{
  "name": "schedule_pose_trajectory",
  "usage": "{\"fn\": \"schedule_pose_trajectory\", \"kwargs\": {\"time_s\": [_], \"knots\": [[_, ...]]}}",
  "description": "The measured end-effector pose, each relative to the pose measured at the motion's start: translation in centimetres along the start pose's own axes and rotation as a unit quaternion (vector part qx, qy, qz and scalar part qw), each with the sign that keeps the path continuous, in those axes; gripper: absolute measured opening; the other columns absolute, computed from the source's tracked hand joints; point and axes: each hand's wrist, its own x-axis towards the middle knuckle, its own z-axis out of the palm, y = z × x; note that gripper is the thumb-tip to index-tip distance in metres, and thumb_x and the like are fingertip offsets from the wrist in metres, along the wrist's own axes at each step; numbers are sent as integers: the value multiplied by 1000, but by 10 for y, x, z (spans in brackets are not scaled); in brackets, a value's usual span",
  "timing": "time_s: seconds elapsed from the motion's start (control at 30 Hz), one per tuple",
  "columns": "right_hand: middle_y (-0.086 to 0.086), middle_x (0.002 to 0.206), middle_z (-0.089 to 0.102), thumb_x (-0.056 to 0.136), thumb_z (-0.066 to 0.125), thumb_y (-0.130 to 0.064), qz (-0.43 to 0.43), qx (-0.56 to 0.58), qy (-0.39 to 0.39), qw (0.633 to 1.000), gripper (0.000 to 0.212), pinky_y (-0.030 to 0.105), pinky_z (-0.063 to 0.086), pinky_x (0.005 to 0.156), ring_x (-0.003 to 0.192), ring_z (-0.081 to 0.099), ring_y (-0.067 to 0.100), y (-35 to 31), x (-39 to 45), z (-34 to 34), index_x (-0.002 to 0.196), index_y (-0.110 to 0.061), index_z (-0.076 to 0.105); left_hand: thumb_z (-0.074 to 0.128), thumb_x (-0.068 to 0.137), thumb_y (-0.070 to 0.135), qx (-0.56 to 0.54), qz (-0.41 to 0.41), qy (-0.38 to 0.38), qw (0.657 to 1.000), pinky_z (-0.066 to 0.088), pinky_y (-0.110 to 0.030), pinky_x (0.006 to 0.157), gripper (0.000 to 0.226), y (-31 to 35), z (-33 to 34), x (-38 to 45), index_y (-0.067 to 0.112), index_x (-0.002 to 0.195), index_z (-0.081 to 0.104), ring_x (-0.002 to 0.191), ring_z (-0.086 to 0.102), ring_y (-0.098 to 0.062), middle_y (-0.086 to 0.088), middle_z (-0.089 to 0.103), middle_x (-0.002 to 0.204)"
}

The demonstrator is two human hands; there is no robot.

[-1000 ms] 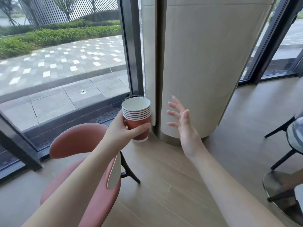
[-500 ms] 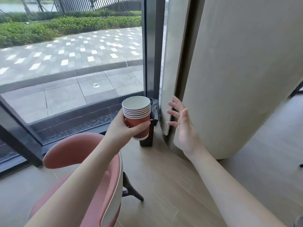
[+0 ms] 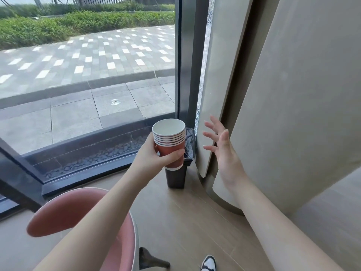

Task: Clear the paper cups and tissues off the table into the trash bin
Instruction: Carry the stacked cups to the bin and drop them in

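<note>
My left hand (image 3: 154, 160) grips a stack of several nested red paper cups (image 3: 170, 142) with white rims, held upright in the air. Right behind and below the stack stands a dark trash bin (image 3: 176, 178) lined with a black bag, on the floor in the corner between the window frame and a curved panel. The cups hide most of the bin's opening. My right hand (image 3: 221, 148) is raised to the right of the cups, fingers spread, holding nothing, close to the panel's edge. No tissues are in sight.
A pink chair (image 3: 78, 216) stands at lower left under my left arm. A large curved beige column (image 3: 293, 94) fills the right side. A floor-to-ceiling window (image 3: 88, 75) with a dark frame is ahead. My shoe (image 3: 209, 263) shows on the wooden floor.
The view has closed in on the corner: the trash bin, hidden a second ago, now shows behind the cups. Both hands keep the same pose.
</note>
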Motion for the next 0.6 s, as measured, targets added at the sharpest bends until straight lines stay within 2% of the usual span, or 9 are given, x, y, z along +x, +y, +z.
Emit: {"fn": "schedule_pose_trajectory", "kwargs": {"time_s": [0.17,0.33,0.43,0.6], "knots": [[-12,152,43,64,21,-102,-6,22,-9,1000,83,39,41,114,133,47,0,39,78,-26,134,-59,33,90,75,17,17,-12,11,1000,53,-10,76,61,-18,22,82,39,122,57,100,67,6,24,72,108],[-13,152,43,67,21,-100,1,35,-24,999,78,46,38,116,134,46,3,63,158,-57,134,-62,34,92,70,27,39,-36,15,998,53,-10,75,63,-17,52,162,46,118,56,99,66,6,25,72,108],[-13,152,43,67,21,-101,-2,39,-35,999,80,46,39,115,135,46,5,71,202,-71,135,-60,34,90,63,36,55,-42,20,997,51,-8,74,65,-16,64,201,49,116,55,98,65,9,29,70,107],[-12,153,42,69,21,-99,-1,50,-51,997,77,46,40,115,134,46,3,90,251,-80,135,-61,34,90,62,37,57,-63,29,996,49,-18,84,69,-26,74,251,44,122,56,102,64,8,24,71,112]]}}
